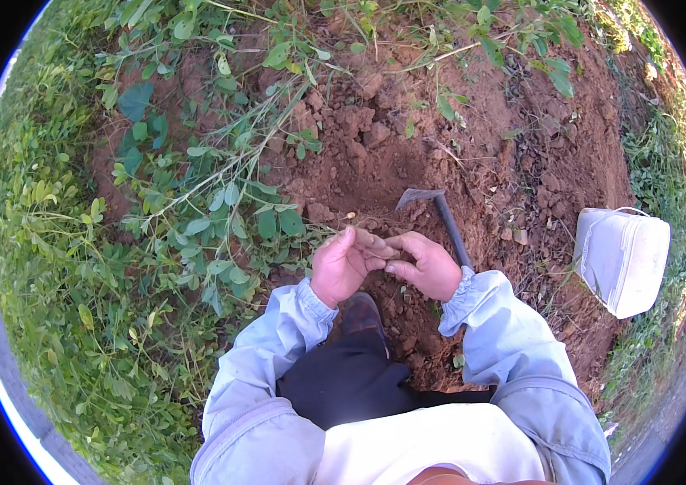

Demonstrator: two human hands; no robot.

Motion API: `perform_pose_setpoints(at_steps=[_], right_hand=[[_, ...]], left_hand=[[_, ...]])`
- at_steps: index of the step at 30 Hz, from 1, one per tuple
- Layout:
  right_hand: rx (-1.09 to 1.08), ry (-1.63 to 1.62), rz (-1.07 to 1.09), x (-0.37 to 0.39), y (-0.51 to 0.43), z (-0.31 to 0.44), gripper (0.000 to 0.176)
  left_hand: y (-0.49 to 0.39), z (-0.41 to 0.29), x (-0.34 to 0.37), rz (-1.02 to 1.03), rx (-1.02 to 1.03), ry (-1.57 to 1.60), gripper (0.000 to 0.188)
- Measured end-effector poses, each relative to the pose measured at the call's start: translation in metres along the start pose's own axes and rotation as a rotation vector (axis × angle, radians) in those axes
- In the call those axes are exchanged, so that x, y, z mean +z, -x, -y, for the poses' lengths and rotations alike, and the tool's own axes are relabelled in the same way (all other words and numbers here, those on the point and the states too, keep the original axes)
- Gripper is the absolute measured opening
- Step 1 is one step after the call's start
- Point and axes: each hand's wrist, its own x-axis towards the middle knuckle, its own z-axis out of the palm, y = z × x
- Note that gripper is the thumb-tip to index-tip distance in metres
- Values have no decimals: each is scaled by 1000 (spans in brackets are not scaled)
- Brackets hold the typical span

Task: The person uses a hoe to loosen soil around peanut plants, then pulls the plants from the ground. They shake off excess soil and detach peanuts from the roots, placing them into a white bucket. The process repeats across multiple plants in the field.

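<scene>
My left hand [343, 264], palm turned up and fingers curled, meets my right hand [425, 267] at the fingertips above the dug soil. Whether something small sits between the fingers is hidden from me. Just beyond my left fingers shows a small pale round thing [351, 215], too small to name. A hand hoe with a metal blade [418, 195] and a dark handle [453, 230] lies on the soil beyond my right hand, its lower end passing behind my right wrist. A shoe [362, 315] shows below my hands.
Uprooted or bent leafy stems [228, 176] lie across the reddish soil [373, 163] at the left. Dense green plants [94, 291] fill the left side. On the right, a white plastic container [625, 257] with a thin handle stands at the soil's grassy edge. Leafy branches [488, 42] hang over the far side.
</scene>
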Motion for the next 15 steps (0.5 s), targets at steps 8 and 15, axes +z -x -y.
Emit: perform_pose_setpoints(at_steps=[8,15], right_hand=[[338,531,625,23,58,-50,30],[351,50,435,15,60,-42,30]], left_hand=[[30,21,12,50,-407,-454,31],[-22,-12,-36,-299,660,-2000,30]])
